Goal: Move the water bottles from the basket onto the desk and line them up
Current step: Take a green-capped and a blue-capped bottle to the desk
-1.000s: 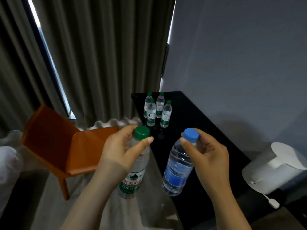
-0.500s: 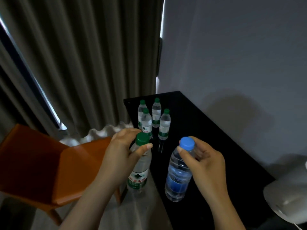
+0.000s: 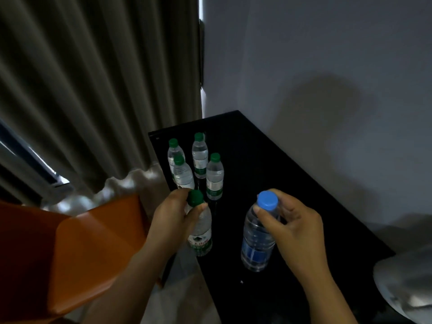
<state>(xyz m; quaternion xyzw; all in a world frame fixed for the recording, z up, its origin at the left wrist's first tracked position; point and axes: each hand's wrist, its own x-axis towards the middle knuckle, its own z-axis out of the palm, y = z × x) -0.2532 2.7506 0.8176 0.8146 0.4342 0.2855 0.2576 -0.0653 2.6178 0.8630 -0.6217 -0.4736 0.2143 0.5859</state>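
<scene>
Gripping a clear plastic green-capped bottle (image 3: 200, 232) by its neck, the left hand (image 3: 171, 219) holds it upright at the near left edge of the glossy black desk (image 3: 268, 164). The right hand (image 3: 295, 226) pinches the neck of a clear blue-capped, blue-labelled bottle (image 3: 257, 244) over the desk, whether touching it I cannot tell. Four more green-capped bottles (image 3: 199, 157) stand clustered at the far end, beside grey pleated curtains (image 3: 93, 90).

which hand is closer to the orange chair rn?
Left. The left hand, gripping the green-capped bottle, sits just right of the orange chair. The right hand holds the blue-capped bottle farther right, over the black desk.
</scene>
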